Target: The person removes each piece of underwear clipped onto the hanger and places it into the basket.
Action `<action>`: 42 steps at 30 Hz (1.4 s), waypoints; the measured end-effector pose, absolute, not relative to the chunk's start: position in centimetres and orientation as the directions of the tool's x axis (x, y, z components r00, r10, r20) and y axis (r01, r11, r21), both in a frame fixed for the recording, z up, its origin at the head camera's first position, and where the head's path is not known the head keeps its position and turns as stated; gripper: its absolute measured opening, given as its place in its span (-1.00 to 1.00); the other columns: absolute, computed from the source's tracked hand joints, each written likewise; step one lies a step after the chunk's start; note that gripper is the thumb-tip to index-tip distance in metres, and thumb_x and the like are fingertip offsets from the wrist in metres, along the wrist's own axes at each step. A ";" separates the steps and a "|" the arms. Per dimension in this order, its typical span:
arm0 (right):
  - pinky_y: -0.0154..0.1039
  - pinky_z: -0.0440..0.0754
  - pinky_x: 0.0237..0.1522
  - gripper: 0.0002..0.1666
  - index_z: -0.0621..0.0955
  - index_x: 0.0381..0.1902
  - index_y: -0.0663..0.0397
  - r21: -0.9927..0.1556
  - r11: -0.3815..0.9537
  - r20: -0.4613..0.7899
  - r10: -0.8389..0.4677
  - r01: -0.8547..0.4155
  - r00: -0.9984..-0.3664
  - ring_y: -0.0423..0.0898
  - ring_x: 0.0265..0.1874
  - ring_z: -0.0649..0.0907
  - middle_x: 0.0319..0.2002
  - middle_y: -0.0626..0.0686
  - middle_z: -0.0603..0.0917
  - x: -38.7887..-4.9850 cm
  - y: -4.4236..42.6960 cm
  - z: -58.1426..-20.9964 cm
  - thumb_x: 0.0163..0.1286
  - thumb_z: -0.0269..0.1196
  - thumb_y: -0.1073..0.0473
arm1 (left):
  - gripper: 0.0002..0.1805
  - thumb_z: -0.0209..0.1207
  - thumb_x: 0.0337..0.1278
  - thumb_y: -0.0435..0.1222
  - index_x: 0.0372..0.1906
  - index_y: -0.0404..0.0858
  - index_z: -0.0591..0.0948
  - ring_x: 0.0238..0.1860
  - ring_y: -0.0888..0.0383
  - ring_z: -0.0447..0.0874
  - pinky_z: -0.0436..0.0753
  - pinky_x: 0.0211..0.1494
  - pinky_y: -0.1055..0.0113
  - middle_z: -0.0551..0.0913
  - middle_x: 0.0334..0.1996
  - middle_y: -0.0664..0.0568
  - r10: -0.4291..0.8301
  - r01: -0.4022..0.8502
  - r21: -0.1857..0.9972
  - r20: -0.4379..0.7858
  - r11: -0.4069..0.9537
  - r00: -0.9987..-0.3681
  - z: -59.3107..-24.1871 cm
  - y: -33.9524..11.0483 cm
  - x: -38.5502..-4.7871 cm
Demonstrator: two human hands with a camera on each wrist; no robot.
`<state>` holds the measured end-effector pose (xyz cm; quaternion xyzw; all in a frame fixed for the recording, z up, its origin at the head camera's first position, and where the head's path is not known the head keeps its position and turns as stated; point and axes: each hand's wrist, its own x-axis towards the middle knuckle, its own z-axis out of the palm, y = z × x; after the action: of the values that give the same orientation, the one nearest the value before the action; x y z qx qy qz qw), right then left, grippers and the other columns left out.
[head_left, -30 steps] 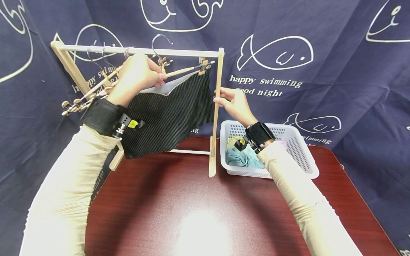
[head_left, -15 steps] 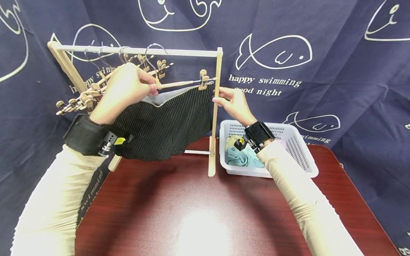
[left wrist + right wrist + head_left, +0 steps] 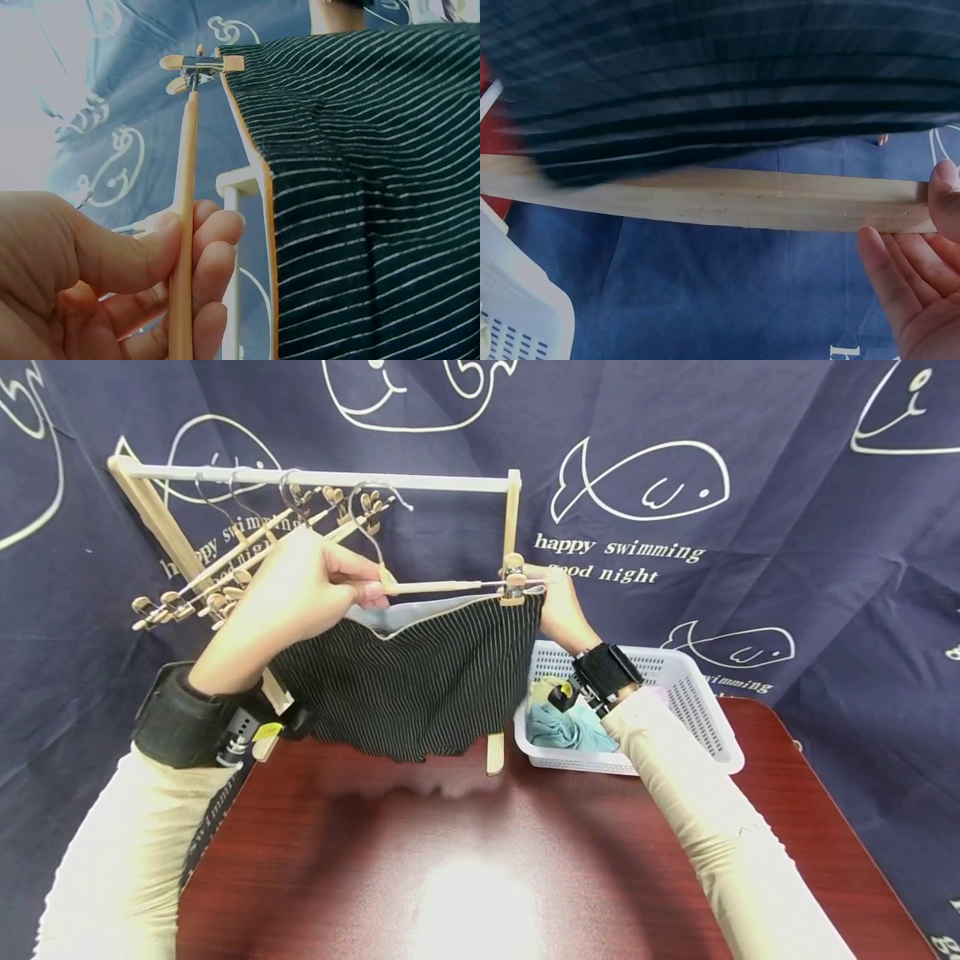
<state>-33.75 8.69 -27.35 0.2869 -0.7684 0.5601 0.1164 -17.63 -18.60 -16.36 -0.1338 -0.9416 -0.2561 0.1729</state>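
My left hand (image 3: 303, 585) grips a wooden clip hanger (image 3: 438, 587) by its bar near the hook, thumb on one side and fingers on the other. From the hanger's clip (image 3: 513, 581) hangs a black pinstriped garment (image 3: 420, 685) with a pale lining; its exact kind is unclear. The metal hook (image 3: 352, 506) appears in front of the rack's white rail (image 3: 450, 483), its top near the rail's lower edge. Partly behind the garment, my right hand (image 3: 564, 610) holds the rack's wooden upright (image 3: 742, 202) between thumb and fingers, as the right wrist view shows.
Several other clip hangers (image 3: 232, 556) hang at the rail's left. A white perforated basket (image 3: 705, 718) with a teal cloth (image 3: 573, 727) and other cloths stands to the right on the reddish-brown table (image 3: 375, 835). A navy fish-print curtain (image 3: 637, 402) hangs behind.
My left hand has lowered the hanger and garment, first leftward, then back right, and the hook's top has dropped from above the rail to below it. My right hand has stayed on the upright.
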 end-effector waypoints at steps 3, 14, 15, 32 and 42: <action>-0.47 0.58 -0.11 -0.76 0.68 -0.07 0.41 -0.863 0.084 0.450 -0.322 -0.498 -0.833 -0.33 -0.28 0.66 -0.27 0.04 0.77 -33.8 8.6 -27.4 0.33 0.24 0.41 | -0.90 0.34 0.15 -0.33 -0.30 -0.10 0.83 -0.64 0.25 0.23 0.15 -0.56 0.34 0.77 -0.49 0.11 0.181 0.372 0.454 0.410 0.810 -0.894 -16.5 -18.2 -16.8; -0.44 0.65 -0.23 -0.63 0.66 0.06 0.36 -0.787 0.232 0.482 -0.345 -0.571 -0.805 -0.36 -0.31 0.71 -0.14 0.34 0.73 -34.1 8.6 -27.4 0.28 0.35 0.39 | -0.77 0.28 0.11 -0.45 -0.29 -0.07 0.83 -0.53 0.28 0.48 0.30 -0.51 0.39 0.79 -0.44 0.19 0.271 0.455 0.471 0.408 0.756 -0.872 -19.2 -16.0 -14.6; -0.43 0.65 -0.24 -0.62 0.66 0.07 0.36 -0.784 0.237 0.486 -0.340 -0.573 -0.805 -0.33 -0.30 0.72 -0.14 0.33 0.73 -34.1 8.6 -27.4 0.28 0.35 0.40 | -0.80 0.31 0.11 -0.43 -0.30 -0.07 0.83 -0.52 0.27 0.49 0.33 -0.48 0.38 0.78 -0.46 0.20 0.286 0.469 0.463 0.412 0.752 -0.865 -19.8 -15.9 -14.6; -0.35 0.67 -0.20 -0.63 0.65 0.08 0.34 -0.806 0.221 0.458 -0.355 -0.549 -0.815 -0.20 -0.25 0.74 -0.10 0.35 0.72 -34.1 8.5 -27.6 0.30 0.35 0.38 | -0.83 0.39 0.06 -0.39 -0.37 0.00 0.82 -0.44 0.30 0.56 0.49 -0.29 0.31 0.73 -0.48 0.29 0.385 0.507 0.484 0.335 0.713 -0.860 -25.8 -14.1 -14.1; -0.29 0.70 -0.18 -0.64 0.65 0.06 0.36 -0.829 0.200 0.420 -0.395 -0.523 -0.817 -0.20 -0.23 0.75 -0.10 0.35 0.72 -34.1 8.7 -26.7 0.30 0.35 0.38 | -0.84 0.41 0.04 -0.38 -0.31 -0.05 0.83 -0.40 0.28 0.59 0.50 -0.25 0.28 0.76 -0.43 0.24 0.372 0.477 0.510 0.300 0.716 -0.878 -26.8 -13.9 -14.3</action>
<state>-34.06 8.71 -26.65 0.2969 -0.7724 0.5584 0.0575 -14.32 -13.86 -26.85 -0.2303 -0.9220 -0.2986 0.0879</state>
